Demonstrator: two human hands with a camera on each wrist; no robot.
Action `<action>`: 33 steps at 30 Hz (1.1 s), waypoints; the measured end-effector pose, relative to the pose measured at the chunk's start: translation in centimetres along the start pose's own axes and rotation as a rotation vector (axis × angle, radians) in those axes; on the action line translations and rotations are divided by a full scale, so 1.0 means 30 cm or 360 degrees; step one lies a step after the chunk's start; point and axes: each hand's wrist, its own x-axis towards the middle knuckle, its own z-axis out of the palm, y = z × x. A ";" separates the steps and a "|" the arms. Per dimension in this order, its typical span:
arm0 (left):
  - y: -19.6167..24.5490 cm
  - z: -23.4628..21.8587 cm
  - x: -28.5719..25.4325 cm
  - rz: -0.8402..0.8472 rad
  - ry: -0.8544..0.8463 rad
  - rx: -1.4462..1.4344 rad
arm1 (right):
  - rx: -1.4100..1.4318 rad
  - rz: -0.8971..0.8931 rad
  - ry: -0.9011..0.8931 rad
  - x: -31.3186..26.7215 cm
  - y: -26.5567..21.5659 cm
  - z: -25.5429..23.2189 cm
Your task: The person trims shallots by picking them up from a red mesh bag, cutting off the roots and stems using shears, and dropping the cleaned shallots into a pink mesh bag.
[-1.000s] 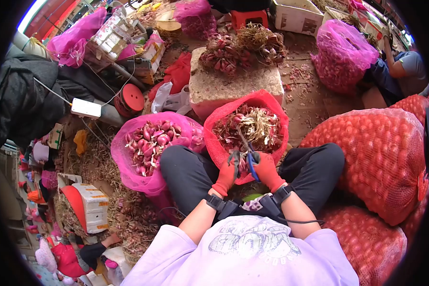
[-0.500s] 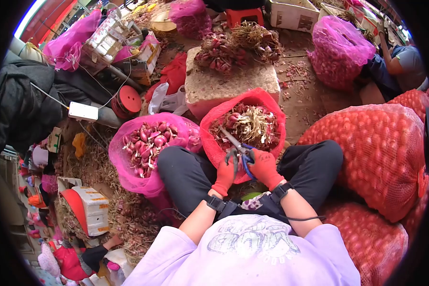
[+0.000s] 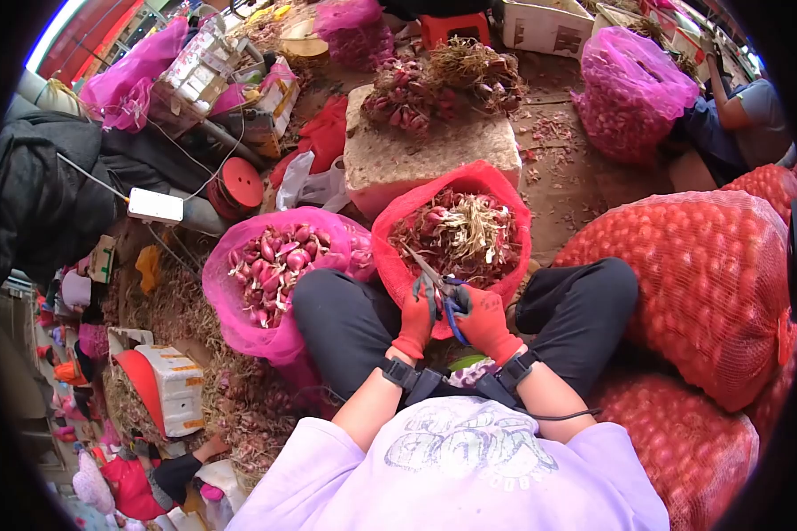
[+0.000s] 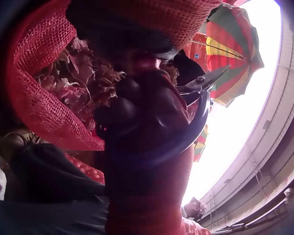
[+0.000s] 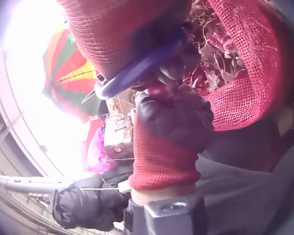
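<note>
Both hands wear red knit gloves with dark palms and meet over the near rim of a red mesh bag (image 3: 387, 232). The right hand (image 3: 487, 320) grips scissors (image 3: 427, 268) by their blue handles, the blades pointing up and left past the left fingers. My left hand (image 3: 416, 319) is curled at the blades. Its fingers pinch a small pink shallot (image 5: 159, 91), mostly hidden by the gloves in both wrist views. Inside the red bag lie shallots with dry, pale stalks (image 3: 471, 226).
A pink mesh bag (image 3: 226, 311) of trimmed shallots stands left of the red one. Beyond is a pale block (image 3: 429, 164) carrying shallot bunches (image 3: 407, 97). Large, full red net sacks (image 3: 682, 274) crowd the right side. Dry stalks (image 3: 239, 389) litter the left ground.
The scissors have swung left and down, so the blades now lie by the left fingers. The right hand has shifted slightly left and lower; the left stays close to its place.
</note>
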 end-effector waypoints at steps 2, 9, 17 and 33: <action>-0.003 -0.011 0.011 -0.0045 -0.0042 -0.0153 | -0.0008 -0.0033 0.0003 0.006 0.007 0.005; -0.009 -0.025 0.016 0.0000 -0.0180 -0.0080 | 0.0032 0.0003 0.0027 0.003 0.039 0.012; 0.026 -0.035 0.019 -0.0082 -0.0350 0.0051 | 0.1566 0.0974 -0.0279 0.035 0.095 -0.026; 0.071 -0.040 -0.044 -0.0350 -0.0841 -0.0282 | 0.0193 0.0094 -0.0154 0.065 0.076 -0.059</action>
